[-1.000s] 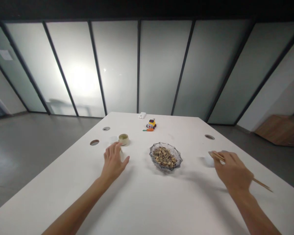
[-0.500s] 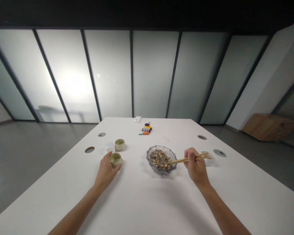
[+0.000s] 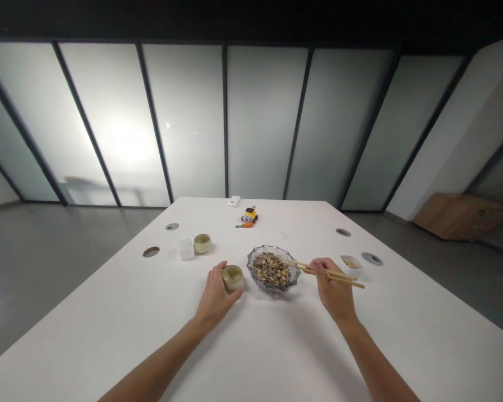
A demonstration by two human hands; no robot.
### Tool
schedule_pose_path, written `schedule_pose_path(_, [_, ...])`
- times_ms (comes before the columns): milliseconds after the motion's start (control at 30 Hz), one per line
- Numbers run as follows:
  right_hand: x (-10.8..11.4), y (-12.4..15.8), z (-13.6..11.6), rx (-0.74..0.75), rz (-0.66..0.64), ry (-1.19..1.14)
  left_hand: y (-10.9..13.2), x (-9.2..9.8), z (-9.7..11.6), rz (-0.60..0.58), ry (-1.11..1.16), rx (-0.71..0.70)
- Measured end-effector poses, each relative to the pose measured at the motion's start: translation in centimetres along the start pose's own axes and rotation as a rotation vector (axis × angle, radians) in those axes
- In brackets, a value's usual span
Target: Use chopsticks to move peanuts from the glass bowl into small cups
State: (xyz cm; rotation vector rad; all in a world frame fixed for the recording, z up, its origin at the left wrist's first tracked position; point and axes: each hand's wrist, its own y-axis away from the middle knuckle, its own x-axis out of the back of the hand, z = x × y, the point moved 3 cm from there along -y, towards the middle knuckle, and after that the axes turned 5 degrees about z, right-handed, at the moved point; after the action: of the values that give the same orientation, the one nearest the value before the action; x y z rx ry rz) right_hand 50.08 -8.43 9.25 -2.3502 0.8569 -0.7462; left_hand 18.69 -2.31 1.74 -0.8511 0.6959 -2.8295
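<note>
My left hand (image 3: 214, 296) is wrapped round a small pale-green cup (image 3: 233, 277), which stands on the white table (image 3: 251, 346) just left of a glass bowl (image 3: 272, 269) filled with seeds. My right hand (image 3: 334, 287) grips a pair of wooden chopsticks (image 3: 327, 272). Their tips reach over the bowl's right rim, above the seeds.
A second green cup (image 3: 202, 243) and a small white container (image 3: 185, 248) stand further left. A small white dish (image 3: 351, 264) sits right of my right hand. A toy car (image 3: 248, 215), an orange carrot toy (image 3: 243, 225) and a white box (image 3: 233, 201) lie at the far edge. Round cable holes dot the table.
My left hand has slid the green cup rightward up to the bowl. My right hand has brought the chopsticks from the white dish to the seed bowl.
</note>
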Motion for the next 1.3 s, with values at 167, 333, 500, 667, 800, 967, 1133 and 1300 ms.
schedule_pose_path(167, [-0.8,1.0,-0.8,0.087,-0.022,-0.024,0.3,0.1,0.0,-0.023,-0.005,-0.038])
schedule_pose_path(333, [-2.5,2.5,-1.4,0.200,-0.147,-0.069,0.4,0.3,0.5,-0.066,-0.032,-0.077])
schedule_pose_path(500, [-3.3,2.9,-1.4,0.188,-0.173,-0.088,0.5,0.4,1.0,-0.089,-0.051,-0.092])
schedule_pose_path(667, [-4.0,2.9,-1.3,0.131,-0.189,-0.060,0.5,0.5,1.2,-0.090,-0.060,-0.113])
schedule_pose_path(800, [-4.3,3.0,-1.2,0.124,-0.184,-0.060,0.6,0.5,1.3,-0.097,-0.071,-0.104])
schedule_pose_path(967, [-4.0,3.0,-1.2,0.165,-0.146,-0.057,0.5,0.5,1.3,-0.111,-0.068,-0.102])
schedule_pose_path(1133, [-3.7,2.9,-0.9,0.166,-0.130,-0.037,0.5,0.6,1.4,-0.108,-0.060,-0.111])
schedule_pose_path(1300, [-4.3,3.0,-0.8,0.188,-0.164,-0.053,0.6,0.7,1.5,-0.110,-0.059,-0.110])
